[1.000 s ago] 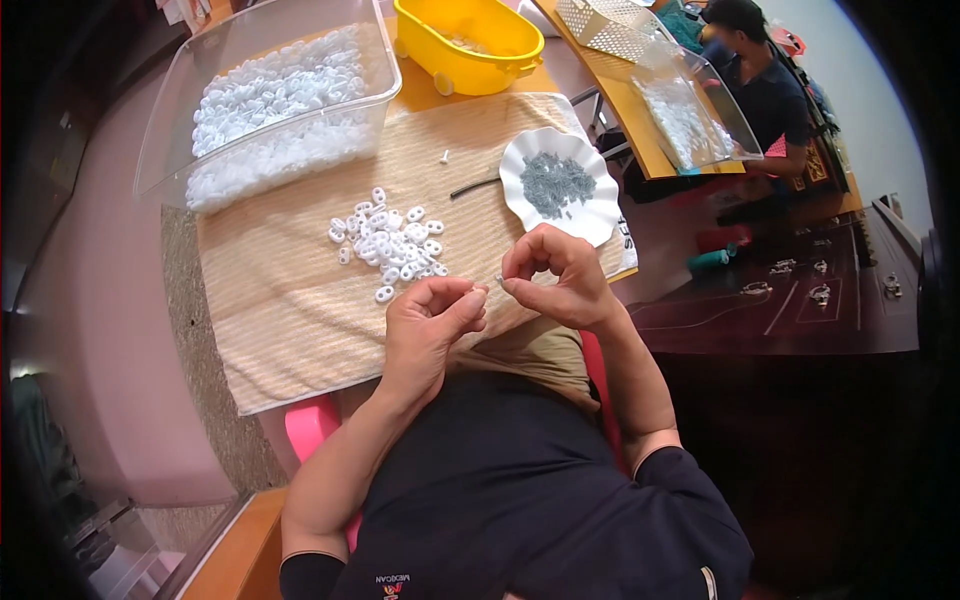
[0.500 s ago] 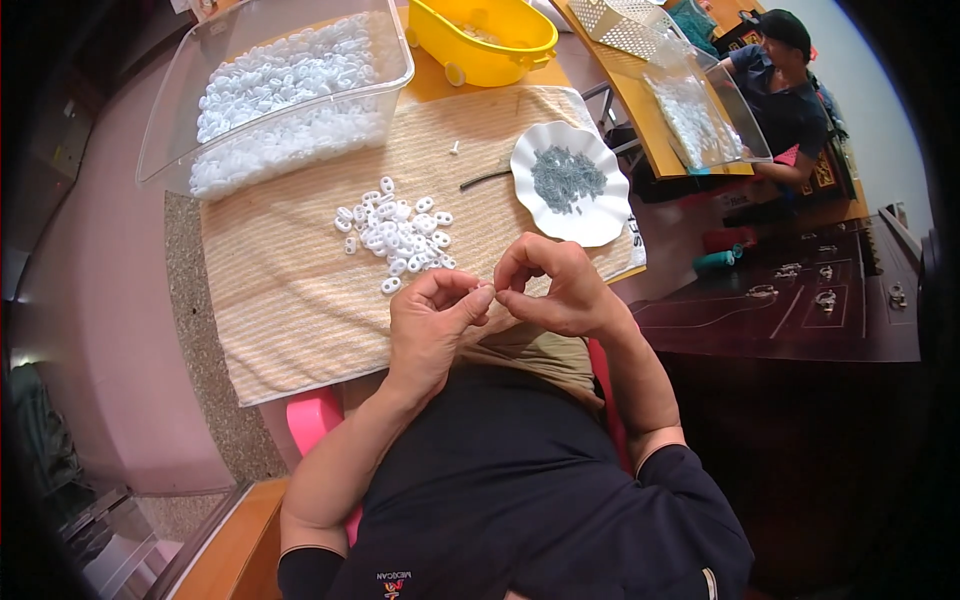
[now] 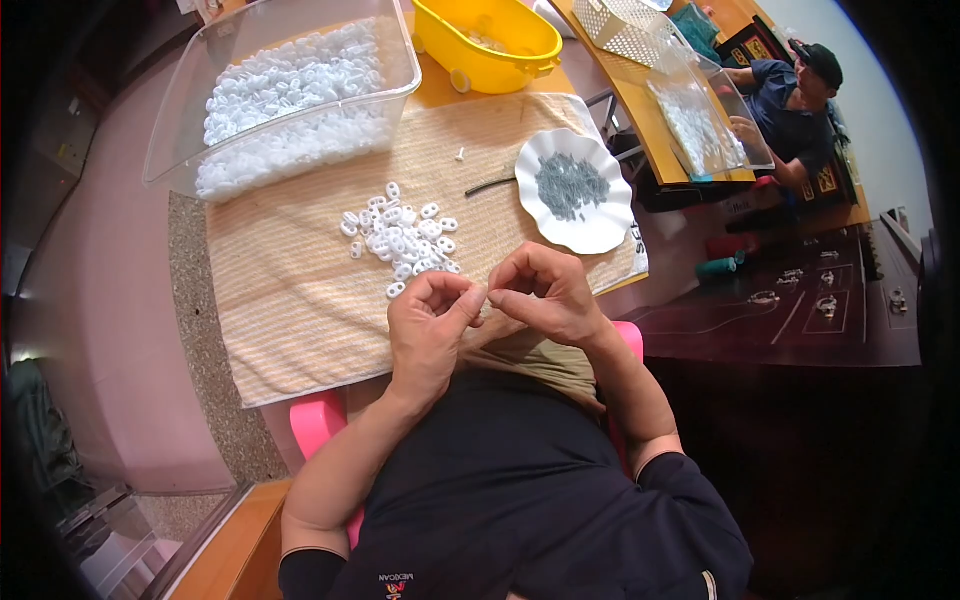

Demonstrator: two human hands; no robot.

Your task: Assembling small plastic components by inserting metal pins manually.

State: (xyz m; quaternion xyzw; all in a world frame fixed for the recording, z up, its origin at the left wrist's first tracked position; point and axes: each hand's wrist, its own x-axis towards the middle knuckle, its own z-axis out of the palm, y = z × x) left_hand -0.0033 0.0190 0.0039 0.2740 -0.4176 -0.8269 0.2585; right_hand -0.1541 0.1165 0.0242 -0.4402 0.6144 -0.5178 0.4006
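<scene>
Close together at the table's near edge, both hands are closed in a pinch. My left hand (image 3: 428, 325) has thumb and forefinger pressed together, and what they hold is too small and covered to make out. Almost touching it, my right hand (image 3: 552, 296) pinches with thumb and forefinger at the same spot; its content is hidden too. Just beyond my left hand lies a loose pile of small white oval plastic pieces with two holes (image 3: 402, 240). Past my right hand stands a white wavy-rimmed plate (image 3: 585, 238) bearing many tiny grey translucent pieces (image 3: 570, 185).
A striped towel (image 3: 290, 300) covers the table. A clear bin (image 3: 400, 92) of white pieces and a yellow tub (image 3: 500, 70) stand at the back. A dark thin rod (image 3: 488, 187) and small white peg (image 3: 461, 154) lie near the plate. A co-worker (image 3: 790, 110) sits far right.
The hands stay pinched together, with the right fingers shifted slightly. The whole view has moved a little. The co-worker at the far right has moved an arm over their bin.
</scene>
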